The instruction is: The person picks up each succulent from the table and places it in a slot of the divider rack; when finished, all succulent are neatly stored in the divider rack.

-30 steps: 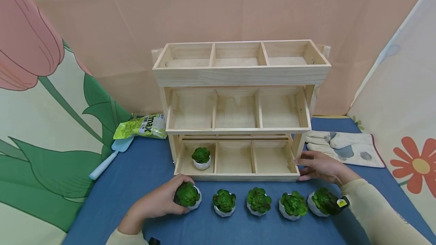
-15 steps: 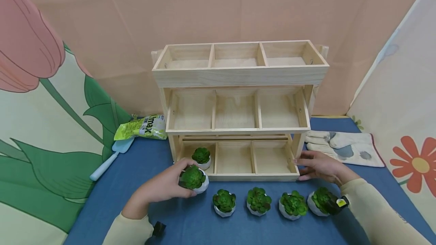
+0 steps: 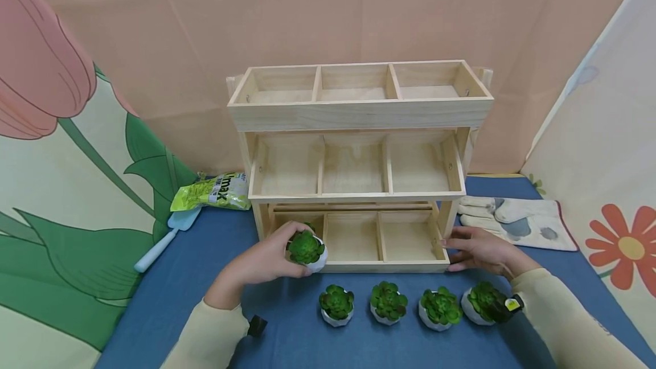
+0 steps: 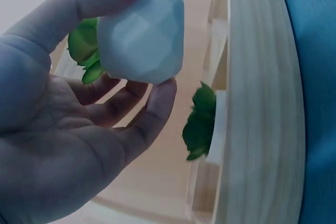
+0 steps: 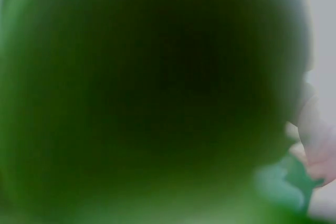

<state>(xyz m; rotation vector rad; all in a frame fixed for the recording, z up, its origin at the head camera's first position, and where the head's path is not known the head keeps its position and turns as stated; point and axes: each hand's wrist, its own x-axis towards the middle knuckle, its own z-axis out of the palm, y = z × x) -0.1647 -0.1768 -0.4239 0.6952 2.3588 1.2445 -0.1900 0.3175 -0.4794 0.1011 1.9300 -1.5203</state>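
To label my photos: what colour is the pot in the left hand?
The pot is white, shown best in the left wrist view.

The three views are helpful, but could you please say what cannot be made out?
Head view: the shelved plant, mostly hidden by the left hand.
Left wrist view: the held plant's leaves, mostly behind its white pot.
Right wrist view: almost everything, behind a blurred green mass.

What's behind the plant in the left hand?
Another plant. From the head camera, only its green tip shows; the held plant and left hand hide the rest.
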